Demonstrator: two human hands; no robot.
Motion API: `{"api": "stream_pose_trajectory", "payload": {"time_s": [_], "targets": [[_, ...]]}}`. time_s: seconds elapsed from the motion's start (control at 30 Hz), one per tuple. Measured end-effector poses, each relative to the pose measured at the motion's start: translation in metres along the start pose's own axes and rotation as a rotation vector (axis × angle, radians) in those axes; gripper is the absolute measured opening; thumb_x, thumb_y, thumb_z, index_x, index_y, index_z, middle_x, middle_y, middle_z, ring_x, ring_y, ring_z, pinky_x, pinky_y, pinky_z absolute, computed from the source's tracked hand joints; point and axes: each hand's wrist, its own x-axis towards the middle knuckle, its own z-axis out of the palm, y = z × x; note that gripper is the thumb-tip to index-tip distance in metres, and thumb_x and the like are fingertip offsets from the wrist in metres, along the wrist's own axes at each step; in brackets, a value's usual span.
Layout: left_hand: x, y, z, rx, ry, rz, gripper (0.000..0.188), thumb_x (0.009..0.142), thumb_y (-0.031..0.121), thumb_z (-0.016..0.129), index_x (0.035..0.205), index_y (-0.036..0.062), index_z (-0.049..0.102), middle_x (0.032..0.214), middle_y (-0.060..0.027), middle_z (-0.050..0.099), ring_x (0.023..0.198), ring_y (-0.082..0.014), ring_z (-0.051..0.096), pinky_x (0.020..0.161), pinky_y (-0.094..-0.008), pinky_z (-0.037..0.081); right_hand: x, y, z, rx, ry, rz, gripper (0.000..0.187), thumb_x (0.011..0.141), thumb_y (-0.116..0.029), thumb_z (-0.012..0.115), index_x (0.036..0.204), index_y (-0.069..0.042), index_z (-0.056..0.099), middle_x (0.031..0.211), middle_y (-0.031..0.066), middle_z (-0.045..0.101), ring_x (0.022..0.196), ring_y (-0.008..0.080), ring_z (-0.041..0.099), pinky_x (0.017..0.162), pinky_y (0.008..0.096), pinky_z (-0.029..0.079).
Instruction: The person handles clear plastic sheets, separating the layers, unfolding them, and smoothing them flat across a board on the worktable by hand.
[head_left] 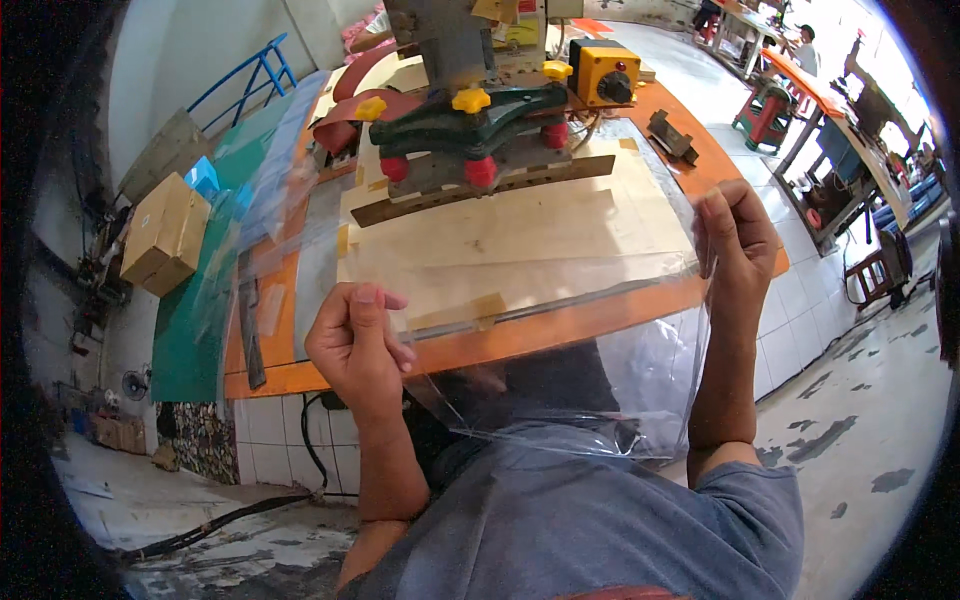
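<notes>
A clear plastic sheet (640,365) is stretched between my two hands, its lower part hanging in front of the table edge. My left hand (362,340) is closed in a pinch on the sheet's left side. My right hand (738,232), higher up, pinches the right side. Beyond the sheet stands a press machine (470,125) with a dark green head, yellow knobs and red feet. Under its head runs a long metal bar (485,192), above a pale yellowish board (470,235) with strips of brown tape.
The orange tabletop (560,340) borders the board. At the left lie loose clear plastic sheets (265,190) and a cardboard box (165,235). A yellow control box (604,72) and a metal block (672,138) are at the right. A person (805,50) is far off.
</notes>
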Motion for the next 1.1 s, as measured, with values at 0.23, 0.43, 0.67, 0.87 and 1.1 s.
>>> {"api": "stream_pose_trajectory", "payload": {"time_s": [0.23,0.43,0.67,0.87,1.1], "targets": [[-0.004,-0.004,0.001,0.023,0.138,0.043,0.031,0.103,0.019,0.059,0.079,0.0011,0.058,0.057,-0.0005,0.050,0.035,-0.0031,0.030,0.031,-0.0229,0.021,-0.001,0.000,0.006,0.003,-0.015,0.007,0.022,0.099,-0.023,0.067,0.089,-0.005,0.061,0.081,0.0002,0.059,0.073,0.0069,0.052,0.066,0.0221,0.040],[-0.007,-0.005,-0.009,0.040,0.062,-0.004,0.032,0.105,0.020,0.055,0.080,-0.0003,0.059,0.071,-0.0072,0.063,0.037,-0.0028,0.040,0.033,-0.0199,0.030,-0.002,-0.001,0.008,0.095,-0.015,0.039,0.022,0.099,-0.023,0.067,0.087,-0.005,0.059,0.081,0.0004,0.059,0.073,0.0069,0.052,0.066,0.0221,0.040],[-0.007,-0.011,-0.010,0.036,0.095,0.033,0.031,0.104,0.018,0.056,0.078,0.0015,0.058,0.059,-0.0011,0.051,0.035,-0.0027,0.032,0.032,-0.0223,0.020,-0.004,-0.001,0.009,0.070,-0.040,0.026,0.021,0.099,-0.020,0.066,0.085,-0.005,0.059,0.080,0.0006,0.058,0.072,0.0069,0.053,0.065,0.0217,0.041],[-0.006,-0.015,-0.013,0.013,0.101,0.033,0.031,0.104,0.018,0.056,0.078,0.0013,0.058,0.057,-0.0005,0.049,0.035,-0.0031,0.033,0.032,-0.0226,0.020,-0.007,-0.001,0.009,0.065,-0.039,-0.016,0.021,0.098,-0.019,0.067,0.085,-0.005,0.060,0.079,0.0008,0.058,0.071,0.0073,0.054,0.063,0.0215,0.041],[-0.011,-0.019,-0.018,0.038,0.098,0.008,0.033,0.105,0.020,0.055,0.078,0.0020,0.057,0.052,0.0010,0.046,0.034,-0.0037,0.032,0.032,-0.0229,0.021,-0.013,-0.002,0.009,0.102,-0.030,0.011,0.020,0.097,-0.020,0.069,0.086,-0.004,0.061,0.079,0.0021,0.061,0.070,0.0073,0.055,0.060,0.0218,0.042]]}}
